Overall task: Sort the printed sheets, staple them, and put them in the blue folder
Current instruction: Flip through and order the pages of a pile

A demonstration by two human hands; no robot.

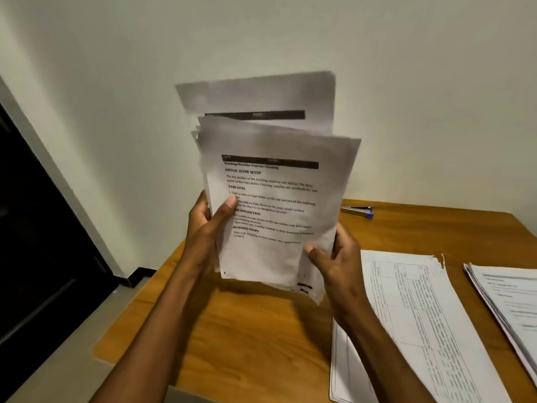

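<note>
Far left: dark doorway [35,242] with a pale frame, black skirting strip [139,274] at the foot of a plain off-white wall [406,82].

Left hand [203,228]: grip closed on the left edge of the sheaf of white printed sheets [270,205], thumb flat across the front page, fingers curled behind. The sheaf is held upright above the bench, clear of its surface. Paper is matte, slightly crumpled, edges uneven and fanned. Front page carries a black header bar and bold headings, "TASK GOAL" and "REQUIRED PROPS" among them. One sheet at the back stands higher than the rest, blurred, with its own dark bar.

Right hand [334,263]: grip closed on the lower right corner of the same sheaf, thumb on the front, fingers wrapped round the back.

Bench: warm brown wooden bench [261,344], smooth grain, rounded near-left corner.

Behind the right hand, at the bench's far edge near the wall: small silver metal stapler with a blue tip [357,211], lying flat.

Right of the forearm: flat pile of white sheets printed with ruled tables [412,330], top corner frayed. Further right, apart from it, second stack of white text pages [508,301], layered edges showing, cut by the frame edge.
</note>
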